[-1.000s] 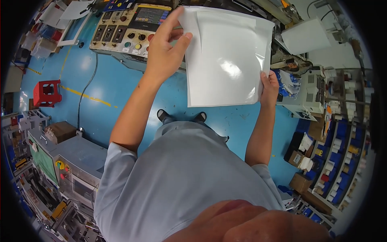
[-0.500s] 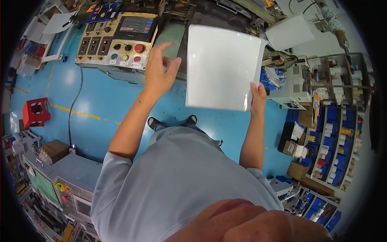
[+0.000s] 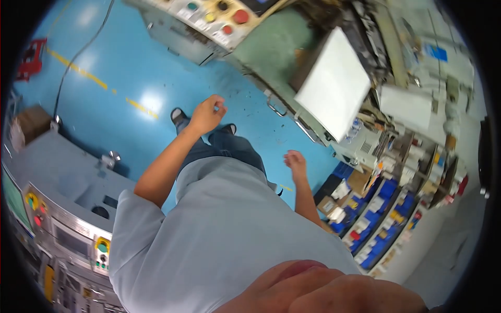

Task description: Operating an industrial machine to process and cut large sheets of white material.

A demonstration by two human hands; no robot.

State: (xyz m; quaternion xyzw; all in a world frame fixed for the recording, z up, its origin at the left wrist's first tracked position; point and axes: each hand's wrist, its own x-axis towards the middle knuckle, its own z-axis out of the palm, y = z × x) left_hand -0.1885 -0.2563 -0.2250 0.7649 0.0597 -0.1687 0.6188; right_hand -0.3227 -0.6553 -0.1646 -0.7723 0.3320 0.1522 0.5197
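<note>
A flat white sheet-like package point(image 3: 334, 85) lies tilted on the green machine point(image 3: 271, 49) at the upper right, with no hand on it. My left hand point(image 3: 207, 113) hangs in front of me over the blue floor, its fingers loosely curled and holding nothing. My right hand point(image 3: 296, 163) is lower and to the right, below the white package, fingers apart and holding nothing. Both hands are well apart from the package.
A control panel point(image 3: 211, 15) with coloured buttons sits at the top. A grey machine point(image 3: 57, 198) with buttons stands at the left. Shelves with blue bins point(image 3: 386, 208) line the right. A yellow line point(image 3: 99, 83) crosses the blue floor point(image 3: 130, 62); my shoes point(image 3: 180, 116) show below my left hand.
Both hands have let go of the white package, which now rests on the green machine. My hands have dropped down toward my body and the view has swung.
</note>
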